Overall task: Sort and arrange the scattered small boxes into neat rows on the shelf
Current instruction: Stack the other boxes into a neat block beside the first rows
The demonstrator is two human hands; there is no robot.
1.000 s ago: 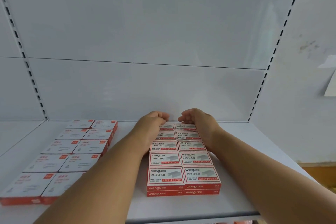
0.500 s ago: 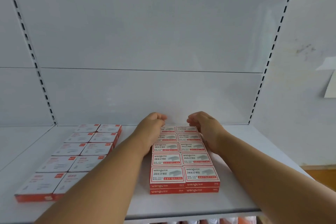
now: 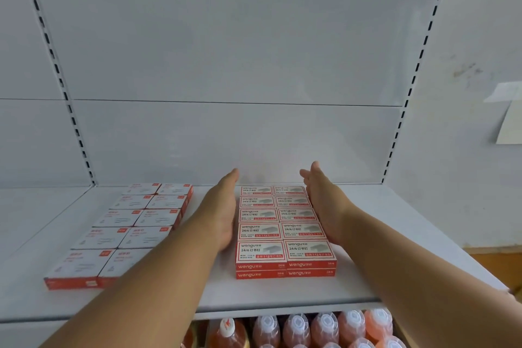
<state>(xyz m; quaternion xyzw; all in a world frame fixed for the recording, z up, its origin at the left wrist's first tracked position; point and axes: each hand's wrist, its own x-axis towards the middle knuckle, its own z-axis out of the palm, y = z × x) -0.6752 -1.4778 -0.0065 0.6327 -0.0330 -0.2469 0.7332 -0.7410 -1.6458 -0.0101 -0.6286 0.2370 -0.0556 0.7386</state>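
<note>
You are looking down at a smooth white metal shelf (image 3: 282, 291) backed by a plain pale panel (image 3: 226, 65), with slotted black-notched uprights (image 3: 406, 102) running up each side of it. Below the shelf's front edge, rounded plastic bottles of orange liquid with translucent white caps (image 3: 324, 328) are standing packed together, and a curled sheet of pale paper (image 3: 508, 121) is hanging on the wall at far right. To the left on the shelf, a block of flat red-and-white cardboard boxes with faded print (image 3: 127, 229) is lying in two columns, well apart from your work and not blocking anything. In the middle, the red-and-white cardboard staple boxes marked wengu 24/6 (image 3: 282, 232) are sitting in two neat columns running back toward the panel, stacked two high at the front, their matte tops showing a grey staple picture and red bands. Your left hand (image 3: 223, 209) is lying flat and released, fingers straight, pressing along the left side of that block, while your right hand (image 3: 322, 200) is doing the same along the right side, palm inward, grasping nothing. Your bare forearms are reaching across the shelf's front edge and hiding part of its surface.
</note>
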